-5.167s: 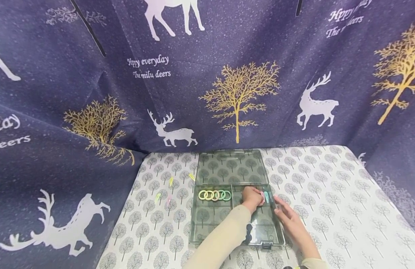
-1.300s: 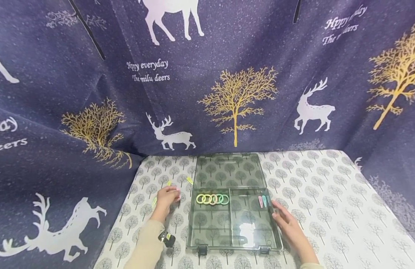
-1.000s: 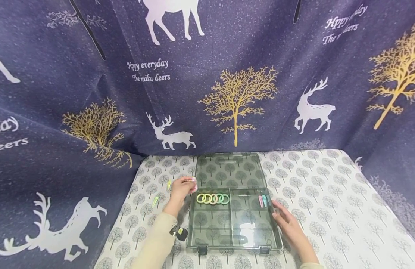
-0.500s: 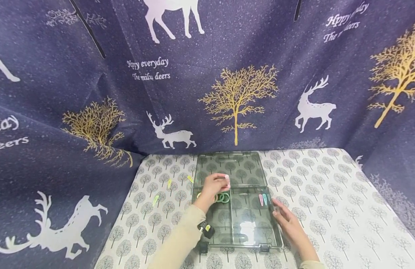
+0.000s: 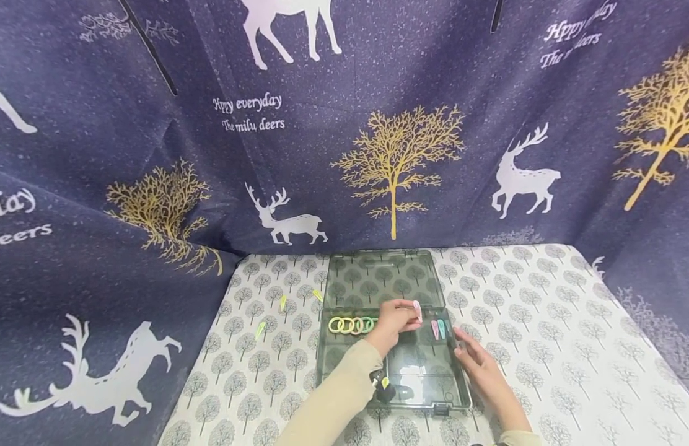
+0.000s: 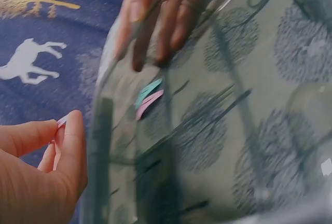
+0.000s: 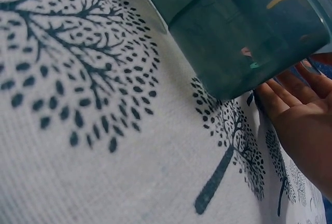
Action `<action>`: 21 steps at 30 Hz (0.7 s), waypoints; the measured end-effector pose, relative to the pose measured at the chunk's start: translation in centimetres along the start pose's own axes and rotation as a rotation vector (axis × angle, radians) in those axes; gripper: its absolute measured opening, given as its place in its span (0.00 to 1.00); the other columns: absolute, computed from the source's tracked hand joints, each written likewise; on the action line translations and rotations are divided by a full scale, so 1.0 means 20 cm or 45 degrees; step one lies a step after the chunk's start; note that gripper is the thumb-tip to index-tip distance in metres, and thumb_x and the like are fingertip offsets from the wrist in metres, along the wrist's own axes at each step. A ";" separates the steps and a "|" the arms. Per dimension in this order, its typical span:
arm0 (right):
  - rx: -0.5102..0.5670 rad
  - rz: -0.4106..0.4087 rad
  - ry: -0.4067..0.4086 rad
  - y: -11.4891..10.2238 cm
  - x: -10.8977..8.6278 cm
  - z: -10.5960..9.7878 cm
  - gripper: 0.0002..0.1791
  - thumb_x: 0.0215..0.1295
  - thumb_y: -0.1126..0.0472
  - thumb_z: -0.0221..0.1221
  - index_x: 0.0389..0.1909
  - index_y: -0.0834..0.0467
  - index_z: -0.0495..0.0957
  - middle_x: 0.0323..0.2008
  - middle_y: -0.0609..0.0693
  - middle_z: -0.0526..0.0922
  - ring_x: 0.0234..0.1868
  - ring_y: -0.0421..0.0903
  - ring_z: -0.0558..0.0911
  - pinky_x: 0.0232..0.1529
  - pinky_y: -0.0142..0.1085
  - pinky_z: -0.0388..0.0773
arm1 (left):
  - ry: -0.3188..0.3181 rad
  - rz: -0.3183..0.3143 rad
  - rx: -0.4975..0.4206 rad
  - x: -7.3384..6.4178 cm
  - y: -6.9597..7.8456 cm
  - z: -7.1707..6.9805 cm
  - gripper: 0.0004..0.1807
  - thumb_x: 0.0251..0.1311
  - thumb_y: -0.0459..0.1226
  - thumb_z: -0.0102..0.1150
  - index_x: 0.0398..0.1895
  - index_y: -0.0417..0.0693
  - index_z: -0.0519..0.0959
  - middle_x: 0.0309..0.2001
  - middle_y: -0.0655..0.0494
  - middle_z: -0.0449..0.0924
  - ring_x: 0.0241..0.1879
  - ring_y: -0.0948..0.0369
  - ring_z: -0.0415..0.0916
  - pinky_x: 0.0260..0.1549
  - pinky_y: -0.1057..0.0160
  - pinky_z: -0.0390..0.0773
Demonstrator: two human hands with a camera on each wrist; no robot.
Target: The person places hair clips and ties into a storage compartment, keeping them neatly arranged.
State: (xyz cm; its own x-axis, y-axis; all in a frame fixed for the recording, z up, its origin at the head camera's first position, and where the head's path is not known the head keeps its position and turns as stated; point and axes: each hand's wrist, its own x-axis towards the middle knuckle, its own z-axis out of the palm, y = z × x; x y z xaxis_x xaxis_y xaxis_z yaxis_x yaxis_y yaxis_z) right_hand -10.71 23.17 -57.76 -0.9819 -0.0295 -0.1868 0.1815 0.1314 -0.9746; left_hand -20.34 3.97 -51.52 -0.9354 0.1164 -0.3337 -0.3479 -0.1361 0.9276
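Note:
My left hand (image 5: 393, 324) pinches a pink hair clip (image 5: 417, 311) between thumb and fingertips, above the right half of a clear grey-green divided box (image 5: 414, 362). The left wrist view shows the held clip (image 6: 61, 122) nearly edge-on. A pink snap clip (image 5: 435, 330) and a teal snap clip (image 5: 442, 329) lie side by side in the box's back right corner. Against the box's right outer wall, my right hand (image 5: 486, 371) rests with its fingers extended. Overlapping yellow, pink and green rings (image 5: 344, 325) line the back left compartment, the last partly behind my left hand.
Left of the box, two yellow clips (image 5: 283, 301) and a yellow-green clip (image 5: 260, 331) lie on the tree-print cloth (image 5: 250, 387). The box's lid (image 5: 383, 279) lies folded back behind it. A dark deer-print curtain (image 5: 333, 155) hangs beyond the table.
My left hand has let go of one pink clip beside the teal one, picked another pink clip off the cloth, and carried it right across the box. The right hand has stayed at the box's side.

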 end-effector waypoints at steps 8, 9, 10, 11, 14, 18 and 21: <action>0.012 0.021 0.006 -0.01 0.00 0.01 0.33 0.71 0.50 0.52 0.73 0.51 0.55 0.74 0.59 0.49 0.72 0.65 0.51 0.66 0.66 0.52 | 0.104 0.001 0.042 -0.01 -0.09 0.11 0.10 0.48 0.15 0.57 0.34 0.29 0.79 0.26 0.43 0.81 0.21 0.59 0.81 0.25 0.65 0.87; 0.008 0.019 0.003 -0.01 0.00 0.01 0.33 0.71 0.50 0.52 0.73 0.51 0.55 0.74 0.60 0.49 0.71 0.66 0.52 0.66 0.66 0.53 | 0.119 0.003 0.065 0.00 -0.10 0.12 0.10 0.48 0.15 0.57 0.33 0.30 0.79 0.25 0.44 0.81 0.20 0.60 0.80 0.24 0.65 0.87; 0.010 0.012 0.002 -0.01 0.00 0.01 0.32 0.72 0.51 0.52 0.73 0.52 0.55 0.74 0.60 0.49 0.71 0.66 0.53 0.66 0.65 0.53 | 0.133 -0.005 0.081 0.00 -0.11 0.13 0.10 0.47 0.15 0.58 0.32 0.31 0.80 0.23 0.45 0.81 0.19 0.61 0.79 0.23 0.66 0.86; -0.003 0.004 0.007 -0.01 0.00 0.01 0.32 0.72 0.51 0.52 0.73 0.53 0.55 0.74 0.61 0.50 0.71 0.65 0.54 0.67 0.63 0.54 | 0.143 0.002 0.106 0.01 -0.12 0.14 0.10 0.47 0.15 0.58 0.32 0.31 0.80 0.22 0.46 0.80 0.17 0.63 0.77 0.22 0.66 0.86; -0.044 -0.019 0.020 0.00 0.00 0.01 0.32 0.72 0.51 0.52 0.73 0.53 0.56 0.74 0.60 0.51 0.71 0.63 0.55 0.68 0.55 0.57 | 0.172 -0.008 0.138 0.01 -0.14 0.16 0.09 0.45 0.15 0.58 0.30 0.29 0.80 0.19 0.48 0.80 0.15 0.65 0.73 0.20 0.66 0.86; -0.076 -0.060 0.040 0.01 0.01 0.01 0.31 0.72 0.52 0.52 0.73 0.55 0.57 0.74 0.59 0.53 0.71 0.60 0.56 0.65 0.32 0.63 | 0.224 -0.006 0.182 0.02 -0.16 0.17 0.08 0.43 0.15 0.59 0.28 0.28 0.79 0.17 0.48 0.78 0.14 0.64 0.73 0.19 0.64 0.86; -0.074 -0.076 0.049 0.01 0.01 0.01 0.31 0.72 0.53 0.52 0.72 0.56 0.57 0.73 0.60 0.53 0.71 0.54 0.59 0.59 0.21 0.62 | 0.254 0.005 0.230 0.03 -0.18 0.19 0.08 0.42 0.14 0.59 0.26 0.29 0.78 0.15 0.49 0.76 0.13 0.64 0.73 0.18 0.65 0.85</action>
State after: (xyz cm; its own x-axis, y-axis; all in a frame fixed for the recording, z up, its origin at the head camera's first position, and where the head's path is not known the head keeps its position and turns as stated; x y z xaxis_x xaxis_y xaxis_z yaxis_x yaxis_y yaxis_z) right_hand -10.93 22.98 -58.02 -0.9924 -0.0014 -0.1227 0.1202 0.1882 -0.9747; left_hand -19.46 8.21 -54.36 -0.9369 -0.0821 -0.3398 -0.3440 0.0434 0.9380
